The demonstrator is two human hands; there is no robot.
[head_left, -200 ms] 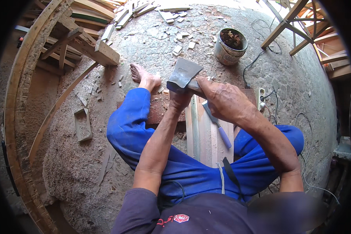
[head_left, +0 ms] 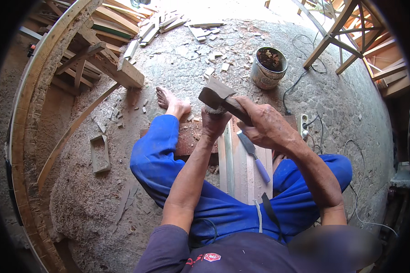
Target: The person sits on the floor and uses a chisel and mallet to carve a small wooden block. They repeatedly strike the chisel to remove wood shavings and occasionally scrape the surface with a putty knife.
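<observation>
Currently, right hand [head_left: 266, 126] is wrapped round the handle of the axe [head_left: 219, 95], over the far end of the boards [head_left: 238, 173]. Left hand [head_left: 214, 123], beneath the head: grip hidden, cannot tell. Axe probably head-heavy, stiff; best held by the handle.

Dark short-sleeved shirt [head_left: 255, 255], red-white emblem [head_left: 212, 257]; bright-blue trousers [head_left: 152, 143].

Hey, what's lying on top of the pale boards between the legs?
A purple-handled chisel lies on the pale boards. The right hand covers part of them, hiding anything beneath.
</observation>
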